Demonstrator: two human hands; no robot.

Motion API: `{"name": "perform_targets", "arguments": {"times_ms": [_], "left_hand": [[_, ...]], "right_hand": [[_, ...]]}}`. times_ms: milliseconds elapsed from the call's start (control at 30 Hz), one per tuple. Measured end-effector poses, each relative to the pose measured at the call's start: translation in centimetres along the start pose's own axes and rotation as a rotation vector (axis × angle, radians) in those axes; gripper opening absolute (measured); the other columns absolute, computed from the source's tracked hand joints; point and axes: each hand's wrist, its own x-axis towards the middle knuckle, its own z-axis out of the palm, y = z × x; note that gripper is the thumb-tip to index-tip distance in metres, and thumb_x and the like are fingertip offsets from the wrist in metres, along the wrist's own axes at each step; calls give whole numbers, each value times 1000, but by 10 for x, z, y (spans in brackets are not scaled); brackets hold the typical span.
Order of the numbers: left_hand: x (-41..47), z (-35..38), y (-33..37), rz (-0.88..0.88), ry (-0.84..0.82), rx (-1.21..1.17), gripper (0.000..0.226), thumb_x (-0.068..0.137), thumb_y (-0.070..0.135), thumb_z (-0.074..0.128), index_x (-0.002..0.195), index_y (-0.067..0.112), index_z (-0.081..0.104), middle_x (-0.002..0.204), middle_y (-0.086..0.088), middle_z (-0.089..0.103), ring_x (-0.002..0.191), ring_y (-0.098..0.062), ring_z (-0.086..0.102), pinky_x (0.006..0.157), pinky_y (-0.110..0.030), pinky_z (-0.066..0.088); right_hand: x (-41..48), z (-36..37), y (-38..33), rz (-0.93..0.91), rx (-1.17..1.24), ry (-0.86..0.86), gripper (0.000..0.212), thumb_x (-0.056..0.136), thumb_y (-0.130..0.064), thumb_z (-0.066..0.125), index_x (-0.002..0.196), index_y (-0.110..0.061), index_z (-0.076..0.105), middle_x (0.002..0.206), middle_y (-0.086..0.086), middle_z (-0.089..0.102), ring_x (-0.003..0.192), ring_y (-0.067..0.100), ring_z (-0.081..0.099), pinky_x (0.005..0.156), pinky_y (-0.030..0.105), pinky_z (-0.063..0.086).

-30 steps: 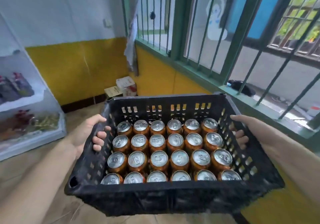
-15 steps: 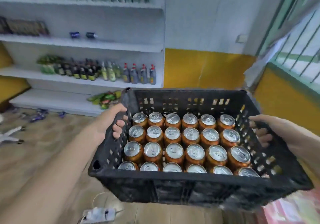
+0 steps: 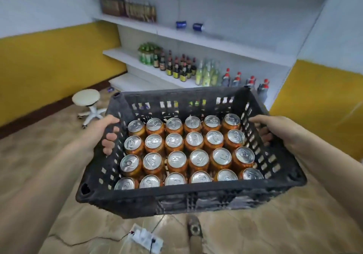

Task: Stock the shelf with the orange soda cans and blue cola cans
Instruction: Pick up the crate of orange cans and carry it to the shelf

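Note:
I carry a black plastic crate (image 3: 188,198) in front of me, off the floor. Several orange soda cans (image 3: 176,158) stand upright in it in tight rows, silver tops up. My left hand (image 3: 107,131) grips the crate's left wall, fingers hooked through the slots. My right hand (image 3: 272,126) grips the right wall the same way. Ahead stands a white shelf unit (image 3: 225,43). Two blue cola cans (image 3: 189,25) lie on their sides on its second shelf from the top.
Brown boxes (image 3: 128,8) sit at that shelf's left end. Bottles (image 3: 182,67) line the shelf below. A white rolling stool (image 3: 88,105) stands on the floor at left. A white power strip (image 3: 146,240) with cables lies on the tiled floor under the crate.
The view has swung left from the barred window to face the shelf unit, which is now nearer. Both hands keep the same grip on the crate.

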Motion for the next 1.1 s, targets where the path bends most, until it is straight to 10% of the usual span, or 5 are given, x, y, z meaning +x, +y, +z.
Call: {"name": "perform_targets", "arguments": {"times_ms": [1100], "left_hand": [[602, -383, 377, 70, 459, -185, 23, 89, 38, 59, 79, 21, 48, 61, 5, 31, 41, -9, 25, 35, -17, 22]], "right_hand": [[654, 594, -458, -171, -218, -321, 37, 79, -36, 80, 89, -4, 66, 47, -1, 49, 49, 22, 43, 54, 33, 40]]}}
